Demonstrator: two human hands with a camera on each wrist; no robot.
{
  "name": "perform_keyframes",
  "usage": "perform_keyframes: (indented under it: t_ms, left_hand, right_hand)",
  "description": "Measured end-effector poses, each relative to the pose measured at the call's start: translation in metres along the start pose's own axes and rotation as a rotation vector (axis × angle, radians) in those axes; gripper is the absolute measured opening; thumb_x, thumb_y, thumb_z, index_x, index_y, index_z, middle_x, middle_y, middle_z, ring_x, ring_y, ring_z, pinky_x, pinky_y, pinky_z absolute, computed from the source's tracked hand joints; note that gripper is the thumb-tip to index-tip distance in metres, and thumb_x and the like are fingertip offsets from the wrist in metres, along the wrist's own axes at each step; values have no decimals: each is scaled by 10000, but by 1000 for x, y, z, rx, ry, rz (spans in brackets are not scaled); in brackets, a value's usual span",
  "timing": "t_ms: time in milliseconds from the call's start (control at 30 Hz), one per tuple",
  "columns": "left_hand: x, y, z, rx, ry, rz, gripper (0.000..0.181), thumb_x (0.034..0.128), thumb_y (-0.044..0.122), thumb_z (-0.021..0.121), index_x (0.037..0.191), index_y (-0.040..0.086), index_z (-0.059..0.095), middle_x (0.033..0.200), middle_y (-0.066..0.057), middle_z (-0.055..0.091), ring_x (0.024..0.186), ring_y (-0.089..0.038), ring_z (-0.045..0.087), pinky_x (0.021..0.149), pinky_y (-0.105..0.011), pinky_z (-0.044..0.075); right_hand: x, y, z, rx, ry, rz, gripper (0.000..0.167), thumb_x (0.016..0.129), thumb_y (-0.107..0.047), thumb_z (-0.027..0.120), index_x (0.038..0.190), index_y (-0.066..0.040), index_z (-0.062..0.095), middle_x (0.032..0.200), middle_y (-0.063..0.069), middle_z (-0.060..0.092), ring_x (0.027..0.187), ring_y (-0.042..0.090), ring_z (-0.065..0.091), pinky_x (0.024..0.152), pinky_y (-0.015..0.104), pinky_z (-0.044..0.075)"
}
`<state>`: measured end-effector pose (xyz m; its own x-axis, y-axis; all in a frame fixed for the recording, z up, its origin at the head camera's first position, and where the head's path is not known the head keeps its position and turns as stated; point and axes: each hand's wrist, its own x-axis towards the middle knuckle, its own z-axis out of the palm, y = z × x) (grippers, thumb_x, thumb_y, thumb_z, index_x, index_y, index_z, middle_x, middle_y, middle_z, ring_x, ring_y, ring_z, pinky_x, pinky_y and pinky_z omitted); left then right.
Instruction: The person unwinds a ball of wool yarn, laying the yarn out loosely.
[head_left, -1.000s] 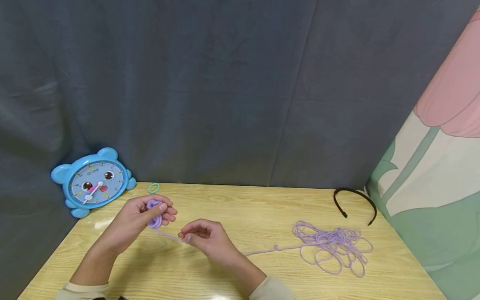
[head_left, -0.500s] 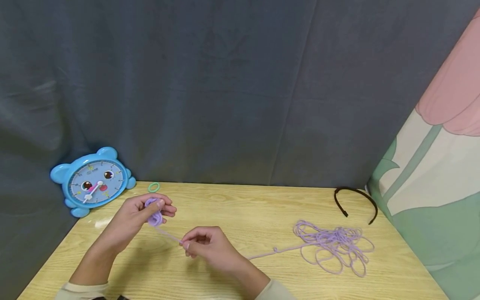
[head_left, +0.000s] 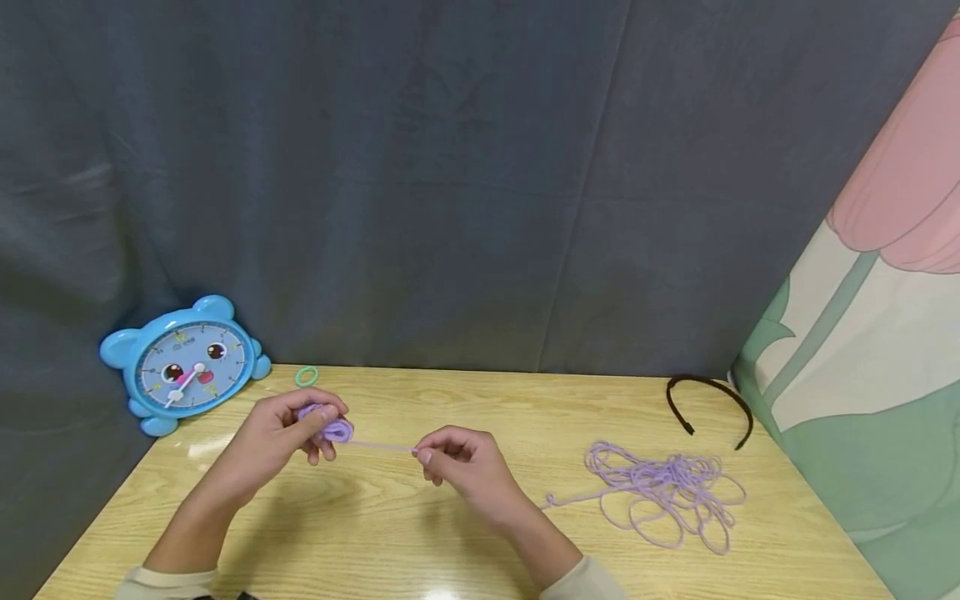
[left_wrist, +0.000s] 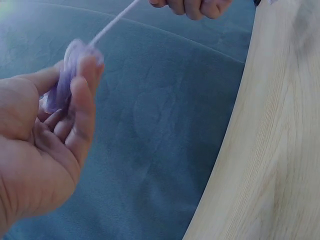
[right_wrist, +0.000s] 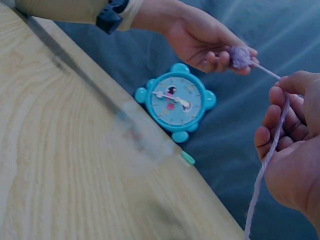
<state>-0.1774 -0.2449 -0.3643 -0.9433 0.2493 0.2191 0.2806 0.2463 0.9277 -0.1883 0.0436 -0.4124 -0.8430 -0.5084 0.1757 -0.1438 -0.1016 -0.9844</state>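
A small wound bundle of purple yarn [head_left: 337,430] is pinched between thumb and fingers of my left hand [head_left: 288,429], above the table's left part. From it a single strand [left_wrist: 114,24] runs taut to my right hand [head_left: 468,462], which pinches it between thumb and index finger. In the right wrist view the yarn [right_wrist: 265,170] passes across the right palm and hangs down. Its far end leads to a loose purple yarn heap [head_left: 667,483] lying on the table at the right.
A blue bear-shaped clock [head_left: 193,367] leans at the back left, with a green ring [head_left: 306,376] beside it. At the back right lies a black headband [head_left: 712,383]. A dark curtain [head_left: 450,208] hangs behind the wooden table [head_left: 375,533].
My right hand has moved right and slightly up, drawing the strand longer and nearly level. The bundle in my left hand has turned so its lower end points right.
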Motion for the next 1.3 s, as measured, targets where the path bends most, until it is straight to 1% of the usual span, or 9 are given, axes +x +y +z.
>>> perform_keyframes:
  t_ms: [100, 200, 300, 500, 700, 800, 900, 1033, 1300]
  left_hand:
    - [-1, 1, 1, -15, -20, -22, 230, 1019, 147, 657, 1156, -37, 645, 922, 31, 780, 719, -140, 730, 628, -314, 620]
    - [-2, 1, 1, -39, -39, -57, 292, 974, 130, 718, 1194, -44, 640, 973, 20, 794, 811, -144, 755, 707, -335, 643]
    - [-3, 1, 1, -49, -74, -79, 356, 938, 121, 759, 1227, -53, 643, 1025, 27, 795, 905, -129, 768, 779, -315, 645]
    - [-4, 2, 1, -46, -164, -44, 400, 933, 82, 752, 1261, -115, 633, 1050, 57, 789, 938, -92, 763, 801, -274, 639]
    - [-5, 0, 0, -38, -201, -3, 302, 980, 62, 688, 1213, -128, 659, 1005, 36, 789, 870, -94, 755, 750, -283, 638]
    - [-5, 0, 0, -29, -200, 3, 272, 987, 69, 680, 1185, -118, 667, 955, 9, 773, 827, -111, 739, 734, -277, 629]
    - [-5, 1, 0, -20, -195, 3, 272, 991, 75, 677, 1183, -116, 660, 961, 13, 764, 823, -101, 725, 739, -265, 623]
    - [-5, 1, -1, 6, -189, 9, 266, 995, 77, 670, 1182, -111, 662, 979, 22, 766, 828, -85, 725, 738, -273, 626]
    - [-4, 2, 0, 50, -157, -21, 276, 969, 133, 723, 1163, -62, 700, 954, 30, 785, 816, -88, 739, 717, -306, 635]
  right_hand:
    - [-1, -3, -7, 1, 27, -5, 282, 1018, -161, 654, 1114, 104, 663, 832, -70, 630, 749, 70, 568, 723, 195, 511]
    - [-3, -7, -13, 8, 54, -4, 274, 1018, -177, 659, 1110, 81, 671, 823, -70, 629, 751, 82, 566, 729, 200, 513]
    - [-4, -10, -18, 1, 83, -7, 272, 1018, -188, 662, 1103, 70, 676, 813, -68, 630, 749, 87, 566, 740, 203, 519]
    - [-8, -14, -29, -27, 108, -35, 255, 1025, -198, 652, 1087, 49, 674, 808, -71, 621, 749, 87, 563, 755, 226, 522]
    - [-11, -16, -38, -28, 141, -59, 130, 1019, -181, 657, 1024, -59, 704, 795, -69, 616, 741, 81, 560, 749, 226, 518]
    - [-13, -17, -44, -18, 157, -69, 73, 1017, -166, 657, 999, -126, 715, 791, -67, 614, 742, 78, 559, 751, 224, 518]
    - [-15, -20, -50, -16, 177, -74, 74, 1018, -159, 654, 987, -167, 721, 790, -71, 612, 743, 73, 560, 752, 223, 515]
    - [-18, -25, -59, -26, 214, -91, 88, 1015, -147, 654, 971, -182, 722, 783, -76, 610, 737, 66, 563, 726, 212, 501]
    - [-24, -33, -76, -44, 275, -120, 135, 1013, -109, 645, 946, -189, 730, 775, -82, 617, 732, 55, 568, 690, 190, 488]
